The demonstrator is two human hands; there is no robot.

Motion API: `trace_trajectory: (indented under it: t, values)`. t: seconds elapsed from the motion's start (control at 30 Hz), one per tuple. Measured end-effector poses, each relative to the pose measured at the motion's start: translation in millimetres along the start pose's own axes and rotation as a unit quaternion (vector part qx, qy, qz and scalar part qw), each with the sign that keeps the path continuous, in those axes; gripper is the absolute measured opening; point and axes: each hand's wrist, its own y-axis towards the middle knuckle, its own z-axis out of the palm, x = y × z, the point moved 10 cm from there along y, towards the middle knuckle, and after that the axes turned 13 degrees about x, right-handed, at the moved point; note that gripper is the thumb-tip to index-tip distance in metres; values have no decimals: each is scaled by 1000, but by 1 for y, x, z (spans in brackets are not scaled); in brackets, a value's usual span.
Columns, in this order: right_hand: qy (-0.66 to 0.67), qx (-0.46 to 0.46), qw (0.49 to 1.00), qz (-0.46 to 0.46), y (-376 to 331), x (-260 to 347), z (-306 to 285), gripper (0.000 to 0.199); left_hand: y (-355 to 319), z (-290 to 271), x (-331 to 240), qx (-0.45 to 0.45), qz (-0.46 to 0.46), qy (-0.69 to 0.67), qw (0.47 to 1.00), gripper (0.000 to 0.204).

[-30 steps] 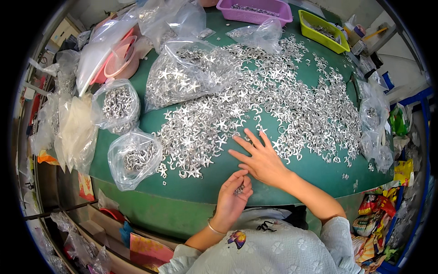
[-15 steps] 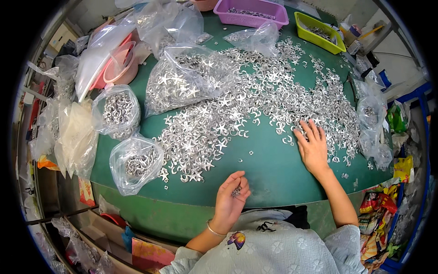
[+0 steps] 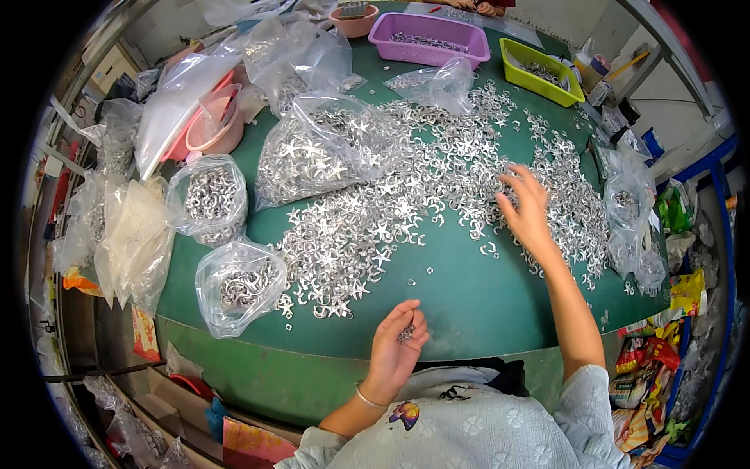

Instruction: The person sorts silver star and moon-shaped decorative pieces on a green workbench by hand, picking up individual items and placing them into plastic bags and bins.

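A wide spread of small silver metal pieces (image 3: pixel 328 258), some star-shaped and some curved like crescents, lies over the green table (image 3: pixel 461 305). My left hand (image 3: pixel 400 336) is near the table's front edge, fingers curled around several small metal pieces (image 3: pixel 407 332). Over the right part of the spread is my right hand (image 3: pixel 525 207), its fingers apart and partly bent; I see nothing held in it. A large clear plastic bag (image 3: pixel 320 152) full of star-shaped pieces rests behind the left part of the spread.
Two smaller clear bags of metal pieces, one round-topped (image 3: pixel 207 199) and one nearer (image 3: pixel 241 288), stand at the left. Farther back are a purple basin (image 3: pixel 430 51), a yellow-green basin (image 3: pixel 539 74) and a pink basin (image 3: pixel 215 129). Another person's hands (image 3: pixel 476 6) show at the far edge.
My right hand has moved away from me over the pieces, its fingers more bent. My left hand stays near the front edge, still curled. The view has tilted slightly, bringing another person's hands into sight.
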Motion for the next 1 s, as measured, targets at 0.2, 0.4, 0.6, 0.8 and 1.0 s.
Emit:
trace_trajectory:
  t: [0.2, 0.4, 0.6, 0.8, 1.0]
  values:
    - [-58, 90, 993, -58, 30, 43, 77, 51, -3, 1, 2, 5, 3, -3, 1000, 19]
    - [-4, 193, 972, -136, -31, 91, 60, 52, -4, -5, 5, -3, 1, -1, 1000, 20]
    - [85, 271, 940, -189, -90, 100, 52, 34, 0, -3, 0, 8, 7, -3, 1000, 19]
    - [93, 170, 975, -105, -55, 86, 29, 41, 2, 1, 9, -11, -9, -2, 1000, 19]
    - [-23, 275, 954, -117, -85, 87, 54, 47, 0, -3, 10, -27, -7, 9, 1000, 20]
